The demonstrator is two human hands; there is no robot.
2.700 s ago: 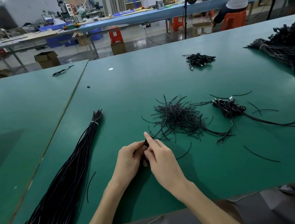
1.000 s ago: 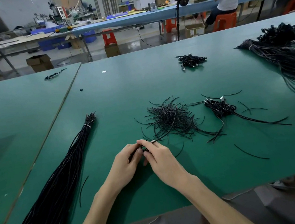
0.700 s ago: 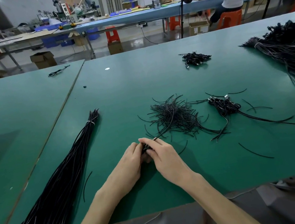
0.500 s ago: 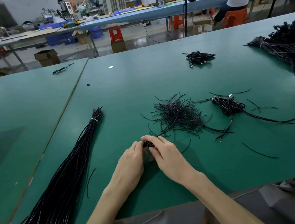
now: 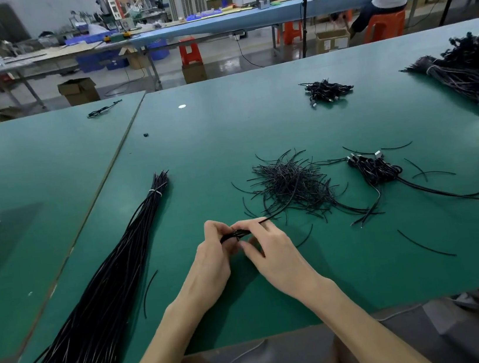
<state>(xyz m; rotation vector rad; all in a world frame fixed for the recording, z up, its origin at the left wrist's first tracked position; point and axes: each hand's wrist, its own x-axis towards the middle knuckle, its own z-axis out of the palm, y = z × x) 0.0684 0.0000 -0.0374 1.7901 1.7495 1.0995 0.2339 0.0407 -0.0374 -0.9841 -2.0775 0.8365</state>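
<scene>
Black wire (image 5: 241,232) is thin, dark and short. In the head view, a small doubled-up stretch of it sits between the fingertips. One free end runs up and to the right towards the loose heap of cut wires (image 5: 291,186); whether that end touches the heap cannot be told. The wire is held just above the green table (image 5: 225,134), near its front edge and about the middle of the view.

The left hand (image 5: 210,265) pinches the wire's left part between the thumb and curled fingers. The right hand (image 5: 274,253) pinches it from the right side, with the forefinger laid along the top and the other fingers curled beneath. The hands meet at the fingertips with the wire between them, and both wrists are low over the table.

Left of the hands lies a long tied bundle of black cables (image 5: 107,277), reaching from the front edge towards the middle of the table. Right of the heap lies a coiled cable bundle (image 5: 375,168) with pale connector ends, well apart from the hands. A stray wire piece (image 5: 425,244) lies alone on the table to the right.
</scene>
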